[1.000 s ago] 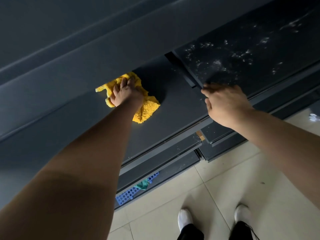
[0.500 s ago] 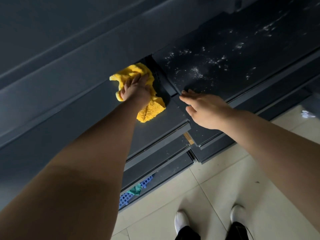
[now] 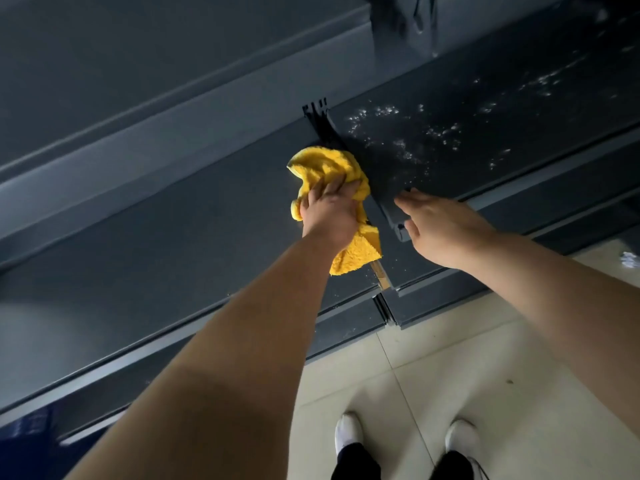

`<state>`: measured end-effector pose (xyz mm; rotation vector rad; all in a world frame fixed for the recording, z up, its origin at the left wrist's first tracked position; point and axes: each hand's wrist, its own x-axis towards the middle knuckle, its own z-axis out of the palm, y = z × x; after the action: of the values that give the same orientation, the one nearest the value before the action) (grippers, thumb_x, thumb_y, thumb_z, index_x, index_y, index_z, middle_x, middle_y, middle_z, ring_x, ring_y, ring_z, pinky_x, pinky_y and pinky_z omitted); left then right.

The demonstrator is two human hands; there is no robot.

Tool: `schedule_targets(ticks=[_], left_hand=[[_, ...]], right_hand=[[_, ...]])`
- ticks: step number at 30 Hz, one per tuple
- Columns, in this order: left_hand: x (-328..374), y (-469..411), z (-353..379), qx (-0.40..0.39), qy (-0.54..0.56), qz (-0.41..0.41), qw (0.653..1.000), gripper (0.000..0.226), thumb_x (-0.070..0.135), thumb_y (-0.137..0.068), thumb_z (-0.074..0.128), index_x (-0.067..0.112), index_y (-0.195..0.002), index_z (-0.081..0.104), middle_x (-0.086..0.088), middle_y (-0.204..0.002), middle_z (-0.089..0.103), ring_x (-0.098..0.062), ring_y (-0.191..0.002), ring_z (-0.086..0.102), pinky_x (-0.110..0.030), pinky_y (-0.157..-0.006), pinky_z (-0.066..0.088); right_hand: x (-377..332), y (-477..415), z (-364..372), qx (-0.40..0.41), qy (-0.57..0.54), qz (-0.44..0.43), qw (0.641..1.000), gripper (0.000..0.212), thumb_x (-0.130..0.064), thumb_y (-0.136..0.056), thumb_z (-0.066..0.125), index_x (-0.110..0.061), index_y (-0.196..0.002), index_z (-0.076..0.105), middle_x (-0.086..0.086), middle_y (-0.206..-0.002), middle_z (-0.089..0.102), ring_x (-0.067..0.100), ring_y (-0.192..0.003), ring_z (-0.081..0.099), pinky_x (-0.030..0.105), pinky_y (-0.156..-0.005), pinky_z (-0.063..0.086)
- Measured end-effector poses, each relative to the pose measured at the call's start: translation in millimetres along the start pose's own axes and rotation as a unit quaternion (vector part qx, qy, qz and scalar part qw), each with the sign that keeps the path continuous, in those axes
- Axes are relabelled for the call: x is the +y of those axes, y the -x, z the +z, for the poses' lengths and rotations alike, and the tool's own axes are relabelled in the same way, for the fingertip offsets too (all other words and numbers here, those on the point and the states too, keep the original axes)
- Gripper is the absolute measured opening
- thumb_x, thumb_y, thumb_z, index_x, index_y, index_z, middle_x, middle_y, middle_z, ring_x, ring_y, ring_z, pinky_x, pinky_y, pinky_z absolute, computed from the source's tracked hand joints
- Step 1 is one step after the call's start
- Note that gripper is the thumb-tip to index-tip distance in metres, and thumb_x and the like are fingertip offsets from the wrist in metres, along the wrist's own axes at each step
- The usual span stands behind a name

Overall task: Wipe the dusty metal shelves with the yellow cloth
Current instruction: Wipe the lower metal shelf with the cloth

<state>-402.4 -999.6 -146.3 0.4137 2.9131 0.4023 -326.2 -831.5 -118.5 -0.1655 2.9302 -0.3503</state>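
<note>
My left hand presses the crumpled yellow cloth down on the dark metal shelf, at its right end beside the black upright post. Its fingers curl into the cloth. My right hand lies with straight fingers on the front left corner of the neighbouring shelf. That shelf carries white specks of dust across its top.
Lower shelves step out below toward me. A higher shelf overhangs at the upper left. My two feet in white shoes stand on the pale tiled floor. A white scrap lies at the right edge.
My left hand has slid the yellow cloth to the right along the shelf, up to the upright post. My right hand has stayed at the dusty shelf's front corner, its fingers now straighter.
</note>
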Motion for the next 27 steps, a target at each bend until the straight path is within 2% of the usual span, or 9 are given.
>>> schedule_targets(ticks=[3,8,12,16,19,23,27], left_hand=[[3.9,22.6,3.7,0.004,0.015,0.000,1.000,0.049,0.023,-0.097,0.039,0.039,-0.144,0.033,0.006,-0.158,0.019,-0.031,-0.143,0.011,-0.049,-0.114,0.009],[-1.4,59.8,3.5,0.036,0.049,-0.019,0.998,0.050,0.012,-0.095,0.043,0.038,-0.138,0.044,0.009,-0.153,0.030,-0.031,-0.137,0.022,-0.047,-0.110,0.020],[-31.7,89.3,-2.0,0.046,0.050,-0.051,0.996,0.051,0.010,-0.094,0.044,0.038,-0.137,0.046,0.009,-0.151,0.034,-0.029,-0.134,0.027,-0.046,-0.108,0.026],[-75.9,114.5,-12.0,0.044,0.038,-0.108,0.992,0.055,0.006,-0.094,0.041,0.038,-0.138,0.043,0.007,-0.152,0.033,-0.031,-0.134,0.028,-0.047,-0.108,0.028],[-110.3,130.8,-17.7,0.041,0.042,-0.133,0.989,0.054,0.007,-0.096,0.040,0.038,-0.139,0.043,0.007,-0.153,0.032,-0.030,-0.136,0.026,-0.046,-0.110,0.027],[-151.2,152.1,-26.9,0.036,0.055,-0.162,0.985,0.053,0.007,-0.097,0.037,0.038,-0.139,0.043,0.007,-0.153,0.033,-0.028,-0.137,0.025,-0.045,-0.111,0.026],[-191.1,175.3,-35.0,0.035,0.073,-0.204,0.976,0.055,0.005,-0.096,0.034,0.039,-0.139,0.042,0.010,-0.152,0.033,-0.026,-0.136,0.025,-0.044,-0.109,0.030]], right_hand=[[1.9,7.4,-4.9,-0.026,0.011,-0.012,1.000,0.051,-0.015,-0.098,0.039,-0.010,-0.147,0.027,0.008,-0.156,0.027,0.021,-0.143,0.026,0.041,-0.113,0.032],[-14.4,12.8,-11.0,-0.043,0.028,-0.048,0.998,0.052,-0.011,-0.098,0.039,-0.009,-0.148,0.026,0.007,-0.157,0.023,0.020,-0.145,0.021,0.039,-0.112,0.029],[-44.2,14.7,-8.3,-0.054,0.030,-0.071,0.996,0.054,-0.009,-0.095,0.044,-0.008,-0.147,0.027,0.007,-0.156,0.026,0.022,-0.143,0.025,0.041,-0.111,0.034],[-81.7,12.7,2.0,-0.068,0.027,-0.086,0.994,0.053,-0.009,-0.097,0.041,-0.010,-0.148,0.027,0.003,-0.158,0.022,0.018,-0.146,0.018,0.040,-0.114,0.028],[-109.9,10.4,11.3,-0.073,0.031,-0.090,0.993,0.048,-0.011,-0.096,0.042,-0.010,-0.144,0.034,0.002,-0.156,0.027,0.019,-0.144,0.024,0.042,-0.112,0.032],[-148.0,7.1,26.4,-0.079,0.040,-0.103,0.991,0.043,-0.012,-0.095,0.044,-0.008,-0.139,0.041,0.005,-0.153,0.033,0.020,-0.142,0.029,0.037,-0.111,0.032],[-177.2,11.3,38.4,-0.098,0.058,-0.113,0.987,0.046,-0.016,-0.097,0.043,-0.009,-0.142,0.036,0.004,-0.154,0.031,0.020,-0.141,0.030,0.037,-0.110,0.034]])
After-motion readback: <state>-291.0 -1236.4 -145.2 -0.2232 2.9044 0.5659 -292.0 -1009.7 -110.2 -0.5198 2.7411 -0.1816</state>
